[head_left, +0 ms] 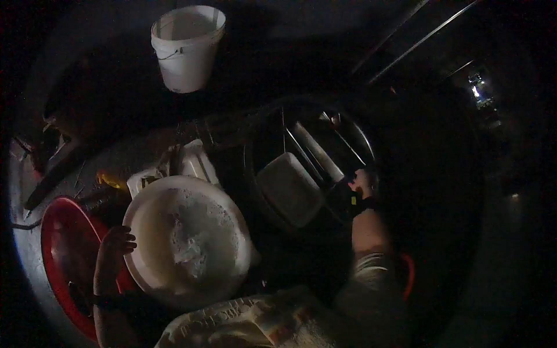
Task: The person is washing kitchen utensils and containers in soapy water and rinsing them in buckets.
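Observation:
A wide white basin (148, 232) with cloudy, foamy liquid in it stands in front of me, left of centre. My left hand (120, 239) is at its left rim, fingers apart and spread along the edge. Farther right, a large dark round tub (250, 168) holds a pale rectangular tray (290, 188) and long metal-looking pieces (318, 152). My right hand (362, 182) is at the right side of this tub, its fingers bent; what they hold, if anything, is too dark to make out. A dark band with a yellow-green spot is on the right wrist.
A red basin (67, 249) stands at the far left, partly behind my left arm. Behind the white basin is a white plastic piece (197, 162), with a yellow item (109, 180) to its left. A white bucket (188, 61) stands at the back.

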